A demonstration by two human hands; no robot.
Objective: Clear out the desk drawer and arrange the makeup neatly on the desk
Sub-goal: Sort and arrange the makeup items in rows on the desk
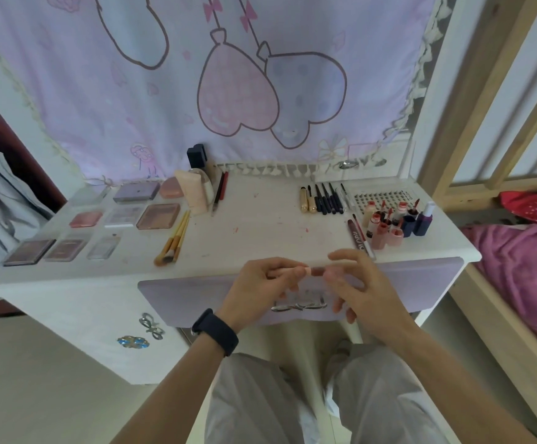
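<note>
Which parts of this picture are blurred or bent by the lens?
In the head view, the left hand, the right hand and the small tube they pinch look motion-blurred; the desk edge bows from wide-angle distortion; light is soft, with no hard shadows.

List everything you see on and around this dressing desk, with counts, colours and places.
palettes: about nine, pink, brown, purple; desk left
brushes: about three, wooden handles; beside palettes
cream tube: one, peach; back centre
pencils: two, red, dark; back centre
wands: about eight, gold and black; back right
lip bottles: cluster, pink, red, navy; far right
desk: one, white
drawer: one, lilac front; below desk edge
lip tube: one, pink and brown; between both hands
left hand: one, dark wristband, pinches lip tube
right hand: one, pinches lip tube
</note>
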